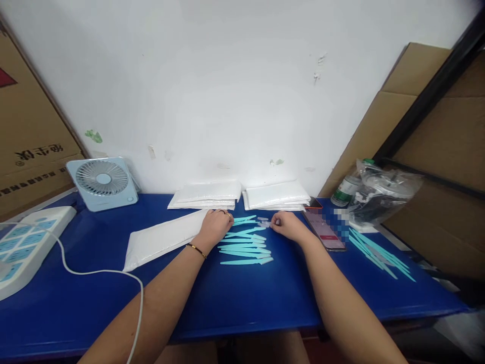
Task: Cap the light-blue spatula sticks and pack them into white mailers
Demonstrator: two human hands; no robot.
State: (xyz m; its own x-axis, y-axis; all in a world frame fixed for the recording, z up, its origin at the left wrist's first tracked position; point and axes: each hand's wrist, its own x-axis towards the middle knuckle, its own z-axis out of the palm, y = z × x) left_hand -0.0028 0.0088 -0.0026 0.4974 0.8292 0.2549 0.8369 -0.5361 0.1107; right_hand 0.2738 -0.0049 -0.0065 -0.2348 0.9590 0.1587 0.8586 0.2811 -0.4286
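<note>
On the blue table lies a column of teal eyebrow razors (pixel 242 246), their handles to the left and pale blade ends to the right. My left hand (pixel 217 225) is closed at the far end of the column, fingertips on the handle of a teal razor (pixel 245 220). Across from it, my right hand (pixel 288 226) is pinched by the small translucent blade caps (pixel 262 222), its fingertips on one of them. A long white padded mailer (pixel 162 237) lies under and beside my left hand.
Two stacks of white mailers (pixel 204 194) (pixel 276 194) stand against the wall. A phone (pixel 326 230), more teal razors (pixel 381 253) and a bagged item (pixel 382 194) with a bottle (pixel 344 189) are at right. At left are a fan (pixel 102 182), a power strip (pixel 34 247) and its white cable (pixel 94 273).
</note>
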